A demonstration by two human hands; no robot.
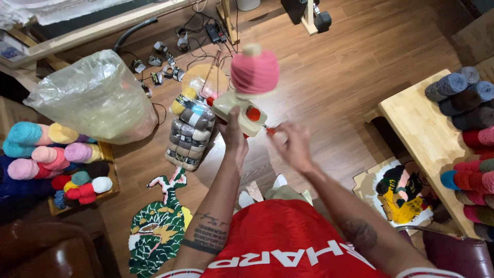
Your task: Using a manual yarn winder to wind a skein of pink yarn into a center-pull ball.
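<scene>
Head view: the left hand [232, 135] grips a cream yarn winder [240, 113] topped by a pink yarn cone [254, 72] above the wooden floor [350, 67]; the right hand [292, 145] — blurred — pinches its small crank handle [271, 132]. Yarn skeins [465, 98] sit on a wooden table [417, 123] at right.

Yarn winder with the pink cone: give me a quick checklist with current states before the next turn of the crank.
1. Left hand steadying the yarn winder: ok, it grips the base.
2. Right hand on the crank: ok, though blurred.
3. Pink yarn cone seated upright on the spindle: ok.
4. Feed strand running to the cone: cannot tell, too thin to see.
5. Winder fixed to a support: cannot tell, hidden by the hands.
6. Bag of yarn skeins apart from the crank: ok, it lies to the left.
</scene>
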